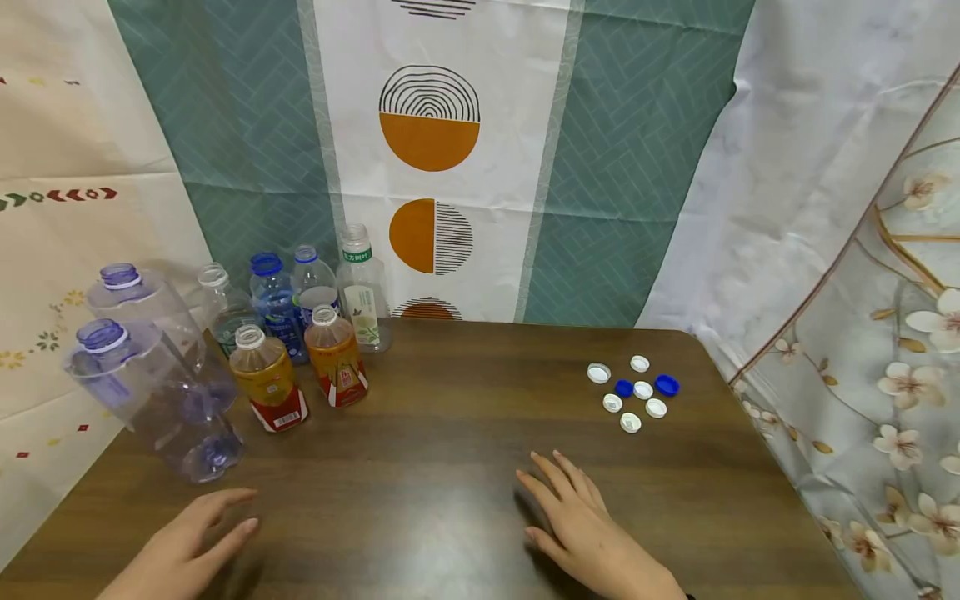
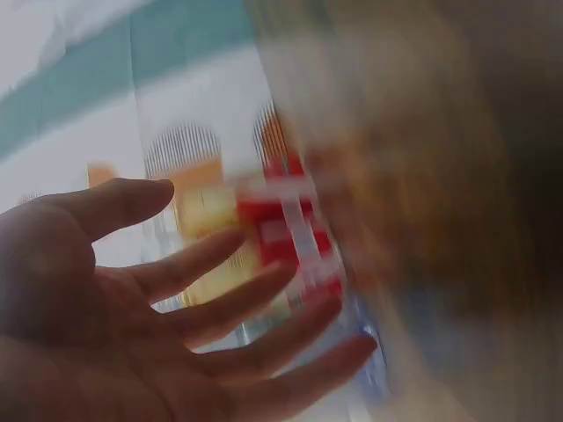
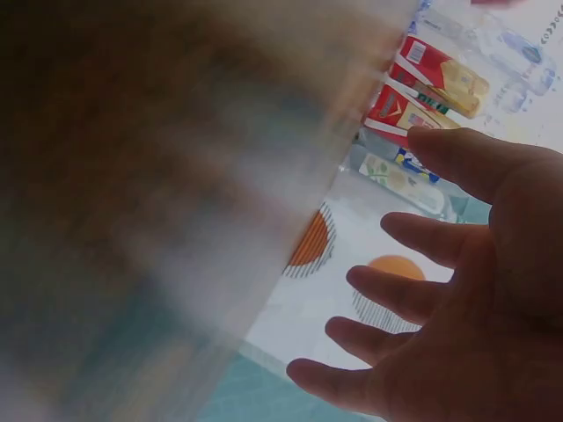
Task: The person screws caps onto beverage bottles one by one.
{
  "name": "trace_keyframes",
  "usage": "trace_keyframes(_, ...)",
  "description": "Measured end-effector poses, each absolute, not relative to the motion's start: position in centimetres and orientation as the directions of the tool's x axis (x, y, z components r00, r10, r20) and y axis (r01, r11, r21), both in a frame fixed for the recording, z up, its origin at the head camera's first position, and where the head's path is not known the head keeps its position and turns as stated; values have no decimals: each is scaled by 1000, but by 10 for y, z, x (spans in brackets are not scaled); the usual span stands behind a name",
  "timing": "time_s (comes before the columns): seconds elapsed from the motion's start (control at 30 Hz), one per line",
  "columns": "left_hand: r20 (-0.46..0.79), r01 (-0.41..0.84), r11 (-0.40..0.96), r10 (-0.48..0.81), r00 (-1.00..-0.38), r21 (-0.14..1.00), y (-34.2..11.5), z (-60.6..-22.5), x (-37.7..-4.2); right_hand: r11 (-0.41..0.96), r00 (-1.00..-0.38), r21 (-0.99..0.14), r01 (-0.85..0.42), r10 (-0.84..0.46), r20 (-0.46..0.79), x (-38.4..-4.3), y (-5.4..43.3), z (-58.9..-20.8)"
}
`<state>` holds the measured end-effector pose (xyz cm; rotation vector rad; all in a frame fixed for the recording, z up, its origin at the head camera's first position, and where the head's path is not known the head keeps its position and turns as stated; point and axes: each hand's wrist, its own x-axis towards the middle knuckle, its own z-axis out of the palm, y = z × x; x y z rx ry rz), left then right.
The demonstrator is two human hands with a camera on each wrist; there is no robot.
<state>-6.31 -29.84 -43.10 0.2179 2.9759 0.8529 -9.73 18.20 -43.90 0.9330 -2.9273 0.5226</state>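
My left hand [image 1: 183, 546] hovers at the table's front left, fingers relaxed and holding nothing. Nearest to it is a large clear bottle [image 1: 161, 400] without a cap, with a similar big bottle [image 1: 161, 308] behind. Two bottles with red and yellow labels, one left [image 1: 270, 379] and one right [image 1: 336, 358], stand beside them, both uncapped. My right hand [image 1: 585, 525] is over the table right of centre, fingers spread, with nothing in its grasp. Beyond it lie loose bottle caps, several white [image 1: 631, 423] and two blue, the larger [image 1: 667, 385] at the right.
Behind the labelled bottles stand a green-labelled clear bottle [image 1: 362, 292], a blue-labelled bottle [image 1: 276, 304], a blue-necked bottle [image 1: 313, 283] and another clear bottle [image 1: 227, 308]. Patterned cloth [image 1: 427, 183] hangs along the back of the brown table [image 1: 435, 467]; floral cloth [image 1: 885, 417] hangs at right.
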Motion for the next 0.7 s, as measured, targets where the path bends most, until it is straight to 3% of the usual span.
trace_keyframes(0.13,-128,-27,835,53,-990,549,-351,-426,-61,762,-817,-299,-574,-560,142,-98,183,-438)
trace_keyframes(0.27,-180,-144,786,-42,-983,601,-385,-421,-69,763,-815,-290,-578,-558,157,-97,185,-438)
trace_keyframes(0.47,-67,-160,563,-182,-981,811,-402,-420,-90,775,-825,-290,-561,-551,125,-94,186,-438)
trace_keyframes(0.7,46,-98,491,-272,-961,866,-387,-421,-101,770,-819,-283,-571,-555,142,-91,186,-438)
